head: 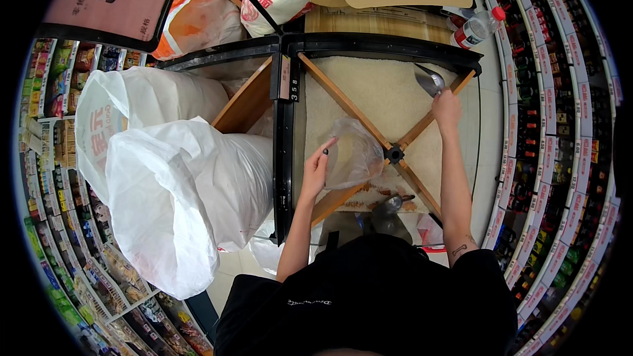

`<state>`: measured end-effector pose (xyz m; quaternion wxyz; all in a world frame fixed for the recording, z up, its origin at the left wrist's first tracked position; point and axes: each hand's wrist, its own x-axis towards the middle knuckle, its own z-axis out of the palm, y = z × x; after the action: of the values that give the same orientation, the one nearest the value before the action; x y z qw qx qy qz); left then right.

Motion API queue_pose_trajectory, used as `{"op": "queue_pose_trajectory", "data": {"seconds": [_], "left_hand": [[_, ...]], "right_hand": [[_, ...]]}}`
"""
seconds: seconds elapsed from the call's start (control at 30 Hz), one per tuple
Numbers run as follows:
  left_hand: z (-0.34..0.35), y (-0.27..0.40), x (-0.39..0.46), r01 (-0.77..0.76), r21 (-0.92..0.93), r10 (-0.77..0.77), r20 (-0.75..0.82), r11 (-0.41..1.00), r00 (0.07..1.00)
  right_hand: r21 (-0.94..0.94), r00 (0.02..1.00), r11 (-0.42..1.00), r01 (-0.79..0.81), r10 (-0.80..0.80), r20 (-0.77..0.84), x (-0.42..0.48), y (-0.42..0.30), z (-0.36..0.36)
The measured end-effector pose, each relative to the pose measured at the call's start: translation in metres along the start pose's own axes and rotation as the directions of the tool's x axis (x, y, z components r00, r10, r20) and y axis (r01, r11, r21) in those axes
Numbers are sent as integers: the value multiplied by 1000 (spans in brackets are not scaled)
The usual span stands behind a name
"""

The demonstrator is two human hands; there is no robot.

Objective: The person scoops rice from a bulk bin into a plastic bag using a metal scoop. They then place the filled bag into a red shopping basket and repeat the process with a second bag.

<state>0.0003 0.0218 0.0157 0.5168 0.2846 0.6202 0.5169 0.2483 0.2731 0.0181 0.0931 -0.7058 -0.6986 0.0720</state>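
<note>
My right hand [446,109] grips the handle of a metal scoop [429,79] in the far compartment of a bin of pale grain [346,76], which looks like rice. The scoop's blade lies against the grain near the far right corner. In my left hand [316,165] is a clear plastic bag [353,158], its mouth spread. The bag hangs over the left compartment and partly covers a crossed wooden divider [341,101]. A second metal scoop [388,205] lies in the near compartment, close to my body; its handle is hard to make out.
Large white woven sacks [227,178] stand open on the left, beside the bin's black frame [283,158]. A price sign [109,0] overhangs the far left. A plastic bottle with a red cap [477,28] stands beyond the far right corner. Stocked shelves [549,133] line the right side.
</note>
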Motion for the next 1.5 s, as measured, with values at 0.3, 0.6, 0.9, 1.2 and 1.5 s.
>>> {"op": "queue_pose_trajectory", "data": {"seconds": [0.3, 0.6, 0.9, 1.2, 1.5], "left_hand": [[0, 0, 1, -7, -24, 7, -1, 1000, 1000], [3, 0, 4, -7, -42, 7, -11, 999, 1000], [7, 1, 5, 10, -4, -10, 18, 1000, 1000], [5, -1, 4, 26, -22, -26, 28, 999, 999], [9, -2, 6, 32, -16, -32, 34, 999, 999]], "right_hand": [[-63, 996, 994, -86, 86, 6, 4, 19, -6], [9, 966, 1000, 10, -11, 257, -13, -6, 30], [302, 800, 931, -203, -20, 600, -24, -1, 74], [601, 652, 499, -625, -89, 753, -56, 18, 31], [731, 689, 186, -657, -247, 681, -76, 38, 34]]}}
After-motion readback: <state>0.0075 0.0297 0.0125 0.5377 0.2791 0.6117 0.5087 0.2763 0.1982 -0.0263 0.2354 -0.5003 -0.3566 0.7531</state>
